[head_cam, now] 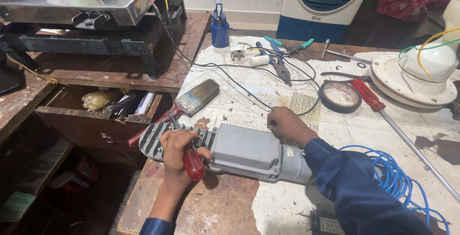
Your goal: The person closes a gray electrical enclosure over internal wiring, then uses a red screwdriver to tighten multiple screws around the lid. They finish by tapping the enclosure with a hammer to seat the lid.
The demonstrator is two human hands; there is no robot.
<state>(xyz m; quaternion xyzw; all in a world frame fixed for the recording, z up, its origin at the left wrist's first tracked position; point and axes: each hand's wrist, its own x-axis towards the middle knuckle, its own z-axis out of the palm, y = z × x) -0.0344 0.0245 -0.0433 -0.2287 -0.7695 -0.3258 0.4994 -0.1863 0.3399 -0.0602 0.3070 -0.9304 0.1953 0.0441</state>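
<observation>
1. Grey motor housing (239, 151) lies between your hands; your right hand (287, 125) grips its far edge, so press down.
2. Your left hand (178, 154) clasps the red screwdriver (191, 160); keep it straight on the ribbed end under your fingers.

Screwdriver tip (171, 118) — hidden behind housing (244, 148)

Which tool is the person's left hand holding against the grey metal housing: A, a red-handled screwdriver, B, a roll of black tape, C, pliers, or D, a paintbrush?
A: the left hand grips a red-handled screwdriver over the ribbed end of the grey metal housing, while the paintbrush lies on the table behind it.
</observation>
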